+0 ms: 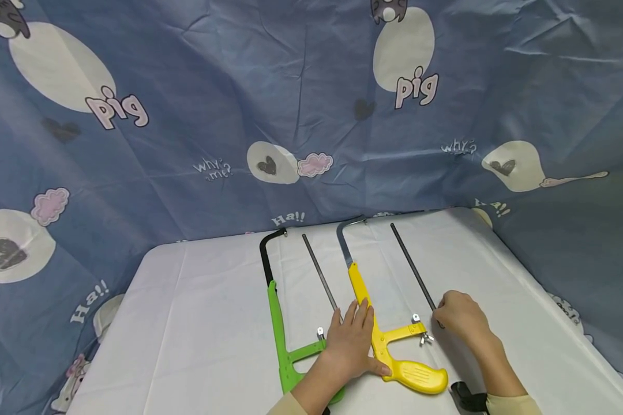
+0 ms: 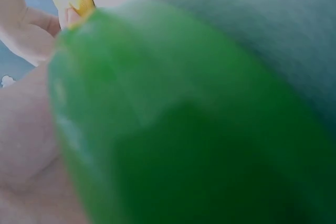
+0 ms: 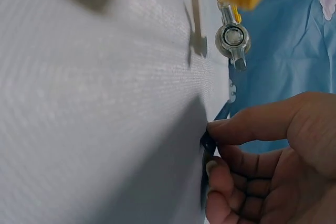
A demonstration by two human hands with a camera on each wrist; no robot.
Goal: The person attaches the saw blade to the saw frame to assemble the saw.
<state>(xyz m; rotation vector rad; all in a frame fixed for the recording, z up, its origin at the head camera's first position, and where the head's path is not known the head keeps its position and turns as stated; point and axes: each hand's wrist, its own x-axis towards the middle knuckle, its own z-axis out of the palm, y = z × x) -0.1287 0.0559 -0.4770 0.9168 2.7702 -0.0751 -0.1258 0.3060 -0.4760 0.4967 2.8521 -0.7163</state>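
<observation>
A yellow-handled hacksaw frame point(image 1: 419, 377) lies on the white table, with my left hand point(image 1: 349, 344) resting across it, fingers extended and thumb near the handle. Left of that hand, and partly under its wrist, is a green hacksaw frame point(image 1: 277, 314); its green handle point(image 2: 173, 108) fills much of the left wrist view, blurred. My right hand point(image 1: 464, 317) pinches the near end of a dark hacksaw blade point(image 1: 414, 270) between thumb and fingers, right of the yellow frame. Another dark blade point(image 1: 319, 272) lies between the two frames, its near end hidden by my left hand.
A wing nut point(image 1: 426, 339) sits on the yellow frame's short arm, close to my right hand. Behind the white-covered table point(image 1: 207, 323) hangs a blue printed cloth point(image 1: 187, 115). A black strap piece point(image 1: 467, 397) is at the right wrist.
</observation>
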